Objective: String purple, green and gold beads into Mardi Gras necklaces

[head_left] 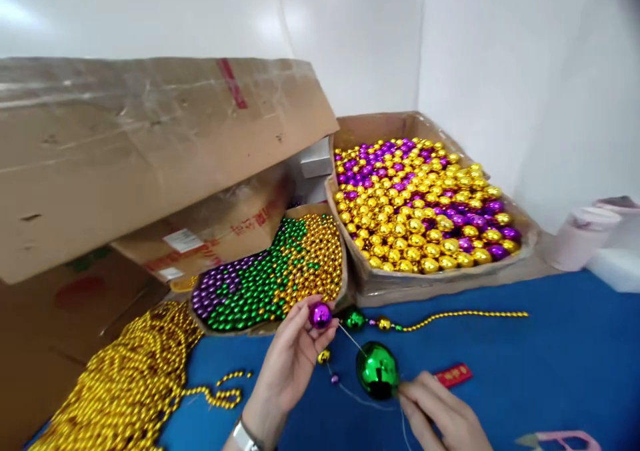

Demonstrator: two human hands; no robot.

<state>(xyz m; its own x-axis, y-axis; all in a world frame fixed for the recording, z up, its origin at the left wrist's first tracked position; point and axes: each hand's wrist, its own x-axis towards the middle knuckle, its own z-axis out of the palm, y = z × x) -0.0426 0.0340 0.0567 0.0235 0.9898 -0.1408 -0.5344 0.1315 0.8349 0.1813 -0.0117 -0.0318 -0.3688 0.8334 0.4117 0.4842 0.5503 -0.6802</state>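
My left hand (295, 351) is closed around a shiny purple bead (320, 315), pinched between thumb and fingers. A thin clear string (351, 337) runs from it to a large, glossy green bead (377, 369). At that bead's lower right edge, my right hand (440, 411) is closed with its fingertips pinching. Loose string hangs below these fingers. Behind the left hand, a smaller green bead (355, 319) and a gold bead (384, 323) lead into a thin gold bead chain (465, 315). Another gold bead (324, 356) and a small purple bead (335, 378) hang on string beneath the left hand.
A large carton (370, 284) holds gold and purple beads. A smaller box (344, 264) contains purple, green and gold beads. Gold bead chains (130, 377) are heaped at left under a tilted cardboard box (165, 131). Pink-handled scissors (565, 435) and a red tag (454, 375) lie on the blue cloth (550, 344).
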